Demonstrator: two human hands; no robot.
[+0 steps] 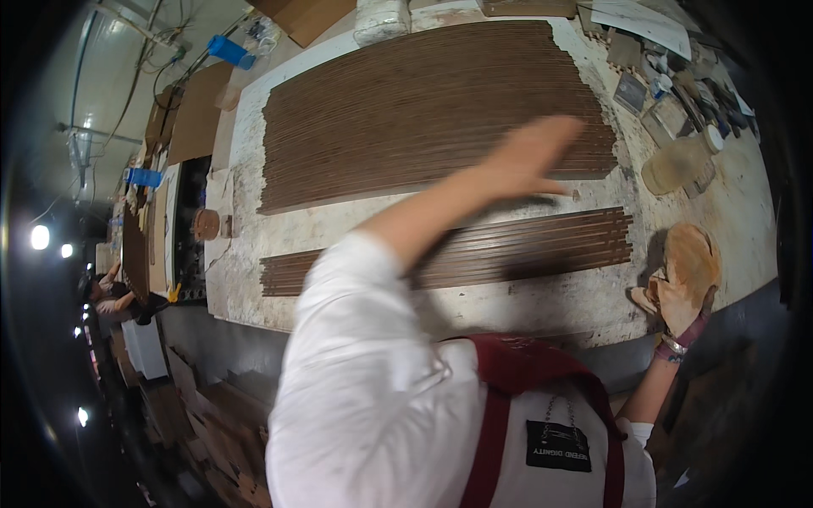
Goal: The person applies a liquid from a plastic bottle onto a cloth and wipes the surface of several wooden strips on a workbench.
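Bright even light on the workbench [339,229], dark vignette at curved fisheye edges, lamp glare far left, raised left hand [529,157] motion-blurred, soft shadows beneath it.

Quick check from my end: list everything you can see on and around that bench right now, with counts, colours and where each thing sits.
Large sheet of thin strips: one, dark brown, far half of the bench.
Narrow band of strips: one, dark brown, near half, partly under the left arm.
Workbench: one, whitish and stained, centre.
Round pad: one, tan, right near edge of the bench.
Plastic jug: one, cloudy tan, right side.
Small tools and scraps: several, mixed colours, far right; count unclear.
Cardboard sheets: several, brown, left of the bench.
Other person: one, far left, seated.
Left hand: blurred, open, above the strips.
Right hand: on the round pad.
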